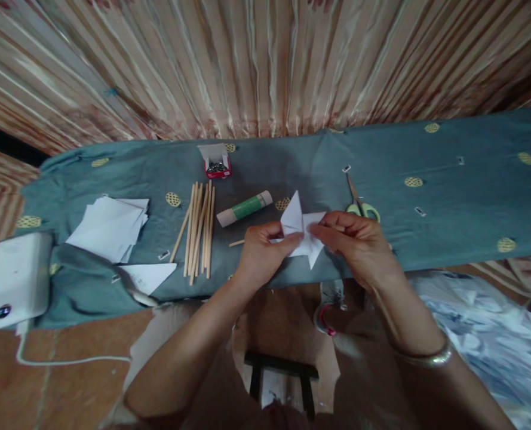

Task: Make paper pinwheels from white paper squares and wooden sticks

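Between my two hands is a white paper pinwheel (294, 213), its folded points sticking up and down, held over the near part of the cloth. My left hand (265, 248) pinches its left side with thumb and fingers. At its right side, my right hand (352, 239) has thumb and fingertips closed on the paper. A thin wooden stick (237, 243) pokes out left of my left hand; whether it joins the paper is hidden. Just beyond lies a glue stick (245, 208) with a green label. Green-handled scissors (357, 200) rest beyond my right hand.
A blue-green cloth (462, 209) covers the long table. Several wooden sticks (199, 230) lie left of the glue stick, below an open red box of small metal pieces (217, 162). Farther left are stacked papers (113, 227), a paper triangle (146, 276) and a white device with a cable (18, 280).
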{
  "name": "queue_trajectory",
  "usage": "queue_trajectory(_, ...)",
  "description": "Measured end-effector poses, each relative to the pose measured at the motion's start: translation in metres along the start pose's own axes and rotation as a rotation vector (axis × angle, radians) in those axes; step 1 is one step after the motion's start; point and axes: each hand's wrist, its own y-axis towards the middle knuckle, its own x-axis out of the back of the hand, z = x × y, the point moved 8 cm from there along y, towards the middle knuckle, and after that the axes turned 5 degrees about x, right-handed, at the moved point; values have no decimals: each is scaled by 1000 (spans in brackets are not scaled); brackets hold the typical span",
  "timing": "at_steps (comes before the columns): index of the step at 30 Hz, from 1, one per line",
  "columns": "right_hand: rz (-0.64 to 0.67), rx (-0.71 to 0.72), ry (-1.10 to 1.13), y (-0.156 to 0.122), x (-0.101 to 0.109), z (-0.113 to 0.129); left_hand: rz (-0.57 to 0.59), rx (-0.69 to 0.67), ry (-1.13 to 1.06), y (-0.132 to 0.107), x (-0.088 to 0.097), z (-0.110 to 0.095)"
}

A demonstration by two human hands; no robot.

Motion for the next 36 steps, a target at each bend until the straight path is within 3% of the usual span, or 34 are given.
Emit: queue_trajectory(36,-27,73,-125,-2,0,4,54,83,-215,-1,-7,7)
